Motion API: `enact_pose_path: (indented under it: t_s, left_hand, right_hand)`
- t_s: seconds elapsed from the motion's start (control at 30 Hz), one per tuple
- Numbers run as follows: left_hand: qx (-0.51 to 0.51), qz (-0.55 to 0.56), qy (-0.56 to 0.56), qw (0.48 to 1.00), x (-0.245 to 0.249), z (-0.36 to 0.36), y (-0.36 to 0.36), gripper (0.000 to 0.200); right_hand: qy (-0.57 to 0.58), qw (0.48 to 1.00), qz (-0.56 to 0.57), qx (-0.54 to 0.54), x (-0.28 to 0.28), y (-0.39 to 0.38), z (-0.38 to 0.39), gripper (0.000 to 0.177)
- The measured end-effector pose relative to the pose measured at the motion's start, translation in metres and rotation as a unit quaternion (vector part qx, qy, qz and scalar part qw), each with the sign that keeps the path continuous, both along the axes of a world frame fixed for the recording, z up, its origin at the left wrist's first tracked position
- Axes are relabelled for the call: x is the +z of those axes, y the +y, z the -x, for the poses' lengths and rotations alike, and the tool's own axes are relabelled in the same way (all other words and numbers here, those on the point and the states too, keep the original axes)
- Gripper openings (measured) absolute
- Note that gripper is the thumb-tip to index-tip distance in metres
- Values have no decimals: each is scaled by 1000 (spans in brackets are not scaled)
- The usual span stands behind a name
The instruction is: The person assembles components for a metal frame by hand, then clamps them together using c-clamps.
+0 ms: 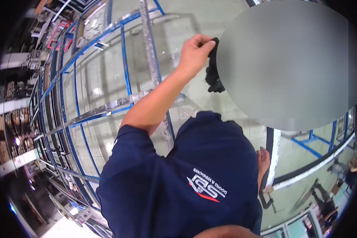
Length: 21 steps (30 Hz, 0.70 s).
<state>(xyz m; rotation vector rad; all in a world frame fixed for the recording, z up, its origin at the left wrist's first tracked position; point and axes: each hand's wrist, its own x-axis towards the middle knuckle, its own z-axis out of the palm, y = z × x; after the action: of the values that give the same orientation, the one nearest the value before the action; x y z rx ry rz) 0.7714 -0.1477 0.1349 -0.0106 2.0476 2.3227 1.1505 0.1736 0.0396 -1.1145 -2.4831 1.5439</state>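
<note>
My left hand [196, 51] is raised in front of me, thumb and fingers pinched closed. From it hangs a crumpled black glove [213, 73], its lower end bunched and its right edge cut off by a grey blurred oval. My right hand [263, 160] is low beside my body, partly hidden by my navy shirt [178, 178]. Its fingers are loosely bent and apart, with nothing seen in them. Nearest to that hand is a frame with black and white edges [272, 152], with a clamp [269, 198] on it below.
Blue and grey metal racks [125, 59] fill the left side over a pale tiled floor [178, 35]. More blue framing [311, 144] stands at the right. A person [353, 162] is at the far right edge. The grey oval hides the upper right.
</note>
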Motion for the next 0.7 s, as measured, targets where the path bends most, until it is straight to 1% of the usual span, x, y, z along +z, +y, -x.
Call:
enact_pose_path:
  t_s: [0.03, 0.1, 0.13, 0.17, 0.2, 0.23, 0.27, 0.3, 0.33, 0.37, 0.4, 0.43, 0.47, 0.53, 0.57, 0.63, 0.67, 0.7]
  left_hand:
    - [10, 1, 15, 1000, 17, 9, -19, 15]
    - [73, 33, 88, 993, 52, 14, -60, 15]
    - [103, 45, 98, 989, 65, 19, -81, 18]
    - [116, 136, 125, 976, 90, 19, -101, 22]
    - [104, 289, 201, 930, 118, 11, -114, 24]
    - [128, 189, 164, 960, 103, 35, -140, 25]
    - [152, 155, 125, 968, 110, 47, -152, 24]
    - [118, 97, 121, 981, 113, 62, -171, 25]
    - [159, 59, 98, 981, 108, 80, -189, 27]
    - [188, 57, 91, 976, 111, 91, -201, 28]
    - [199, 45, 108, 973, 122, 93, -201, 22]
    - [183, 47, 95, 977, 124, 102, -217, 17]
    - [218, 73, 85, 969, 135, 108, -218, 12]
    - [245, 69, 81, 964, 163, 118, -210, 13]
    - [260, 65, 87, 959, 172, 130, -219, 15]
    - [242, 107, 66, 962, 179, 173, -268, 13]
    - [227, 105, 36, 967, 176, 207, -310, 12]
    - [220, 56, 77, 971, 172, 233, -329, 15]
  right_hand:
    - [15, 1000, 1, 10, 0, 1, 16, 25]
    - [9, 999, 6, 35, 12, -3, 38, 25]
    - [10, 999, 13, 39, 15, -6, 48, 23]
    - [17, 998, 20, 50, 20, -9, 55, 23]
    - [5, 989, -93, 115, 30, -12, 60, 22]
    - [104, 978, -126, 128, 21, -9, 59, 21]
    - [41, 975, -168, 137, 28, -7, 65, 19]
    - [97, 978, -145, 116, 29, -10, 69, 18]
    - [120, 983, -96, 99, 30, -11, 75, 17]
    - [112, 987, -67, 93, 42, -12, 82, 19]
    - [137, 984, -49, 98, 34, -6, 82, 19]
    - [152, 982, -47, 97, 45, -6, 85, 20]
    - [160, 982, -36, 88, 48, -4, 88, 21]
    - [166, 983, -15, 82, 53, 3, 94, 21]
    - [180, 981, -9, 74, 53, 5, 98, 22]
    - [197, 978, 5, 72, 53, 3, 116, 22]
    - [195, 978, 4, 73, 55, 2, 125, 22]
    - [186, 979, 3, 79, 58, 1, 132, 22]
